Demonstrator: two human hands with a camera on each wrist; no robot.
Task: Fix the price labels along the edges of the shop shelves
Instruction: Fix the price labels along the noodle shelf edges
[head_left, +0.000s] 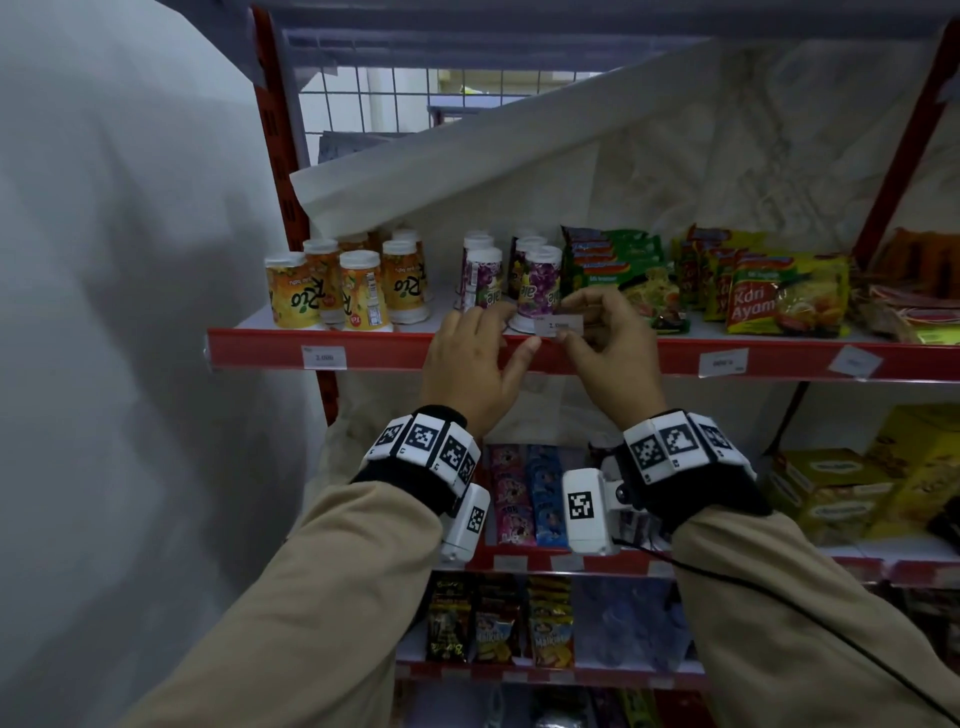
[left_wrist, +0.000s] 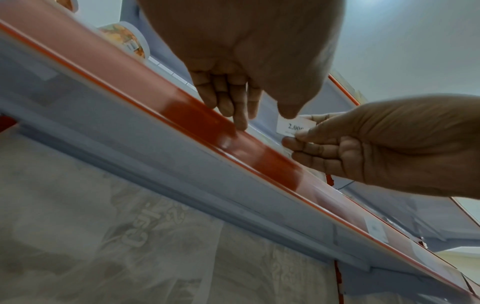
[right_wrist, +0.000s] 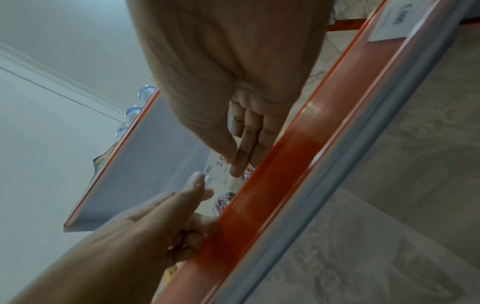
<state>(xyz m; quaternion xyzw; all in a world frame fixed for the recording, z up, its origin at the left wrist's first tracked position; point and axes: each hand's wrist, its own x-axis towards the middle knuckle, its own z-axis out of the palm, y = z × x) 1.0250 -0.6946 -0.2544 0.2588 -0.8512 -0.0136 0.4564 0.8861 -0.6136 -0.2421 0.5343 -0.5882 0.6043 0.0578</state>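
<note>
A red price strip (head_left: 374, 353) runs along the front edge of the shelf. My right hand (head_left: 563, 332) pinches a small white price label (head_left: 559, 325) reading 2.000 between thumb and fingers, just above the strip's top edge. The pinched label (left_wrist: 293, 125) also shows from below, and the label (right_wrist: 217, 162) appears again in the right wrist view. My left hand (head_left: 511, 338) is beside it on the left. Its fingertips (left_wrist: 240, 121) rest on the strip's upper edge (left_wrist: 202, 115), and its thumb points toward the label without touching it.
Other labels sit in the strip: one at the left (head_left: 323, 357), one upside down (head_left: 723, 362) and one tilted (head_left: 854, 360) at the right. Orange cups (head_left: 337, 291), purple cups (head_left: 540, 280) and noodle packs (head_left: 779, 296) stand behind the edge. Stocked shelves lie below.
</note>
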